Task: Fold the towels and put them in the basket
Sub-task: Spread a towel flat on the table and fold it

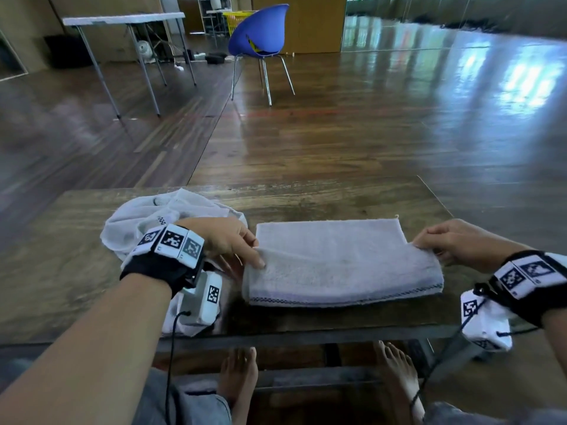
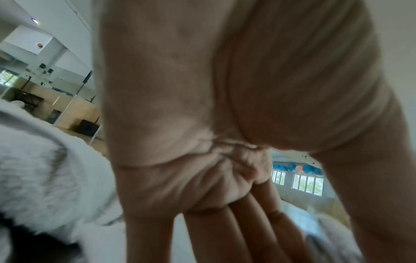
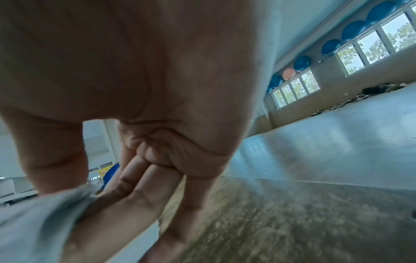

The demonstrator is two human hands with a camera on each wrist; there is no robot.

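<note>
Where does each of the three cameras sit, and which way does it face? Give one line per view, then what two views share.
Head: worn on the head, looking forward and down at the grey towel on the wooden table; both forearms, left hand, right hand and bare feet show.
Left wrist: under the wrist, looking along the palm to the fingers.
Right wrist: likewise, along the palm; fingers pinch the towel.
Shared: both wrist views show the windows.
</note>
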